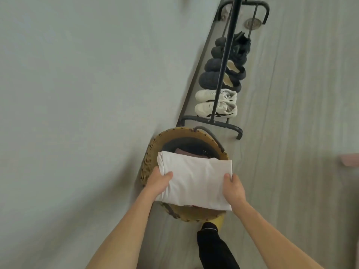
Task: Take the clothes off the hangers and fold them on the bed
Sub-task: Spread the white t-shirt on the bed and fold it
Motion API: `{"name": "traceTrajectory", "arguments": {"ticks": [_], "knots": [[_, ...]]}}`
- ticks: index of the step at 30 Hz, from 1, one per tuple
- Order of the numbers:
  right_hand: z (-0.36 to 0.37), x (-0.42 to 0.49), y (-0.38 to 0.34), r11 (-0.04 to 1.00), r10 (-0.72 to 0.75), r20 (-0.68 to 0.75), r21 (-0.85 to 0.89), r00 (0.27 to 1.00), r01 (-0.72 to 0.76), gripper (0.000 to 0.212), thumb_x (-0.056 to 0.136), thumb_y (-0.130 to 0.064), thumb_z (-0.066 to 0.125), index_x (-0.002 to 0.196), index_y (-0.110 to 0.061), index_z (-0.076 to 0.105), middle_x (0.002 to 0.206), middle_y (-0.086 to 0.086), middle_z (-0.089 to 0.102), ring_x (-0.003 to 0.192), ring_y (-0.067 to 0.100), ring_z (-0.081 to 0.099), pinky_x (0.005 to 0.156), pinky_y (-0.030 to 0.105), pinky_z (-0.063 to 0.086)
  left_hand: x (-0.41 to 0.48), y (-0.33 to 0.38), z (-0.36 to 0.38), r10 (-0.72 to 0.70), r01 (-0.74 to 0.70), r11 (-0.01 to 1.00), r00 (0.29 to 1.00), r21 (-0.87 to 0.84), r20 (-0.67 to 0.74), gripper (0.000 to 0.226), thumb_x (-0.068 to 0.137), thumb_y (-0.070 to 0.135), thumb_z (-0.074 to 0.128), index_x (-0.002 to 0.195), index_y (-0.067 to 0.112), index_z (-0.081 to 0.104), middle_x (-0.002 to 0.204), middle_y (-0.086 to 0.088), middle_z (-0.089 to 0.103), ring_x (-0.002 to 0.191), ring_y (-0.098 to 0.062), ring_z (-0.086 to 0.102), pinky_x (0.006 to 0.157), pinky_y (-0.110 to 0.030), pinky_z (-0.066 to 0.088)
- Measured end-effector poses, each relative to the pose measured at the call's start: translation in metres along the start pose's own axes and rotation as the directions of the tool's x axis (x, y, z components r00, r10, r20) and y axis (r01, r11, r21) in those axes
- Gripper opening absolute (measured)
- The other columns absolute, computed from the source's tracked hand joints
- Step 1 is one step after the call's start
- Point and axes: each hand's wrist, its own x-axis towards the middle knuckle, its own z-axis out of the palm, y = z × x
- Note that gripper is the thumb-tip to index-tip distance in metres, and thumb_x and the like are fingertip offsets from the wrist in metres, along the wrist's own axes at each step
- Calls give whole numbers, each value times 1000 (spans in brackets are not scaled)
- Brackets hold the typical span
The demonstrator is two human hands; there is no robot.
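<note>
A folded white garment (196,181) is held flat above a wicker basket (149,162). Its long axis runs roughly from 9 o'clock to 3 o'clock, with the right end slightly lower in the view. The person's left hand (158,183) grips the short edge at 9 o'clock and the right hand (233,189) grips the opposite edge at 3 o'clock. Each thumb lies on top of the cloth; the fingers underneath are hidden. Both hands look equally close to the bundle, so neither appears to lead.

The basket's mouth sits directly under the garment and shows open at its 12 o'clock side, where dark clothes (186,150) already lie inside. The next move is probably a straight lowering with the bundle kept level, since the garment spans nearly the whole rim.

At 6 o'clock of the basket is the person's black trouser leg (213,247) above a yellow slipper (219,222). At 1 o'clock, a black rack (223,65) stands along the wall, with white trainers (206,95) and dark slippers (211,80) on its base. No bed or hangers are in view.
</note>
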Motion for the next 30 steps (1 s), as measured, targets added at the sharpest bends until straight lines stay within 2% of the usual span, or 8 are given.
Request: {"name": "traceTrajectory", "arguments": {"ticks": [6, 10, 12, 15, 19, 21, 27, 30], "knots": [[77, 95, 13, 995, 50, -55, -82, 997, -54, 21, 108, -41, 25, 115, -26, 39, 103, -5, 50, 79, 10, 49, 77, 31, 43, 132, -24, 15, -64, 67, 984, 998, 168, -23, 52, 101, 43, 51, 146, 23, 35, 138, -3, 51, 125, -26, 52, 103, -40, 44], [120, 151, 45, 987, 140, -71, -71, 988, -145, 27, 108, -36, 30, 121, -19, 47, 99, 3, 58, 81, 15, 57, 71, 28, 45, 212, -55, 36, -86, 82, 977, 996, 197, 12, 42, 102, 32, 53, 141, 21, 41, 134, -5, 55, 120, -24, 55, 99, -40, 45], [142, 187, 59, 982, 182, -87, -25, 979, -185, 31, 108, -36, 29, 122, -16, 48, 107, 8, 59, 89, 21, 59, 78, 33, 46, 256, -70, 51, -84, 77, 976, 996, 202, 28, 41, 102, 28, 52, 142, 21, 42, 136, -5, 55, 123, -25, 53, 101, -40, 42], [167, 234, 76, 968, 250, -137, 25, 958, -249, 34, 108, -35, 30, 128, -14, 50, 124, 13, 57, 112, 31, 57, 87, 33, 38, 312, -87, 66, -86, 72, 980, 994, 188, 71, 44, 104, 25, 49, 147, 19, 39, 143, -6, 51, 131, -28, 48, 108, -42, 38], [190, 290, 93, 979, 200, -175, -15, 964, -206, 39, 109, -35, 30, 132, -11, 49, 126, 18, 57, 114, 34, 56, 86, 34, 38, 376, -108, 79, -68, 50, 983, 993, 179, 98, 47, 105, 23, 45, 151, 17, 37, 149, -7, 47, 136, -28, 44, 113, -38, 35], [203, 315, 105, 981, 184, -196, -28, 963, -193, 40, 108, -35, 30, 131, -8, 50, 128, 21, 57, 116, 39, 56, 91, 38, 42, 405, -122, 87, -75, 53, 980, 991, 192, 110, 48, 106, 25, 45, 152, 16, 36, 151, -7, 45, 137, -28, 43, 114, -37, 35], [219, 347, 132, 965, 234, -234, -58, 944, -254, 45, 108, -35, 28, 134, -4, 48, 129, 27, 57, 117, 44, 55, 96, 42, 44, 442, -140, 102, -88, 57, 968, 989, 245, 117, 61, 102, 33, 53, 156, 16, 29, 153, -8, 42, 139, -29, 42, 115, -38, 34], [209, 335, 122, 952, 269, -247, -78, 931, -296, 37, 108, -26, 32, 130, -4, 50, 130, 26, 58, 118, 42, 56, 93, 37, 44, 425, -131, 99, -89, 65, 930, 995, 362, 51, 63, 99, 37, 58, 149, 9, 31, 145, -15, 48, 130, -35, 50, 105, -41, 42]]}}
